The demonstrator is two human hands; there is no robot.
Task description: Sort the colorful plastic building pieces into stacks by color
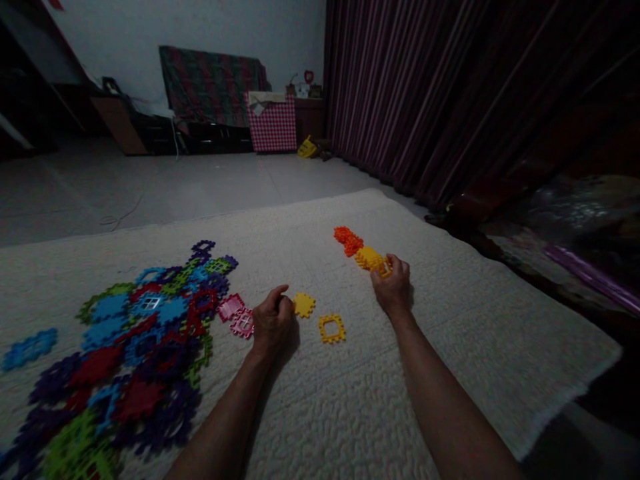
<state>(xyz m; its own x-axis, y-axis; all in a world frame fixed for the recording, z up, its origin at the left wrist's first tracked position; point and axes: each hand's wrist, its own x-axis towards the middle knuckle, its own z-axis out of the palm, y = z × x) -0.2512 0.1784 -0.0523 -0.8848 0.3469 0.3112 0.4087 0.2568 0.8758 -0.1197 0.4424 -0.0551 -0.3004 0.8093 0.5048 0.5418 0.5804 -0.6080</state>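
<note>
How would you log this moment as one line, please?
left hand: curled beside solid yellow plastic tile | right hand: touching yellow-and-orange plastic tile row | surface: cream quilted mat

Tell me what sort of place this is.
Most likely a room in a home: a cream quilted mat spread on the floor, heavy striped curtains on the right, cloth-covered furniture by the far wall, and toy tiles scattered on it.

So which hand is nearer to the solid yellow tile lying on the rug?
Left. The left hand sits curled just left of the yellow tile, almost touching it. The right hand is farther off to its right, fingers on the yellow and orange stack.
</note>
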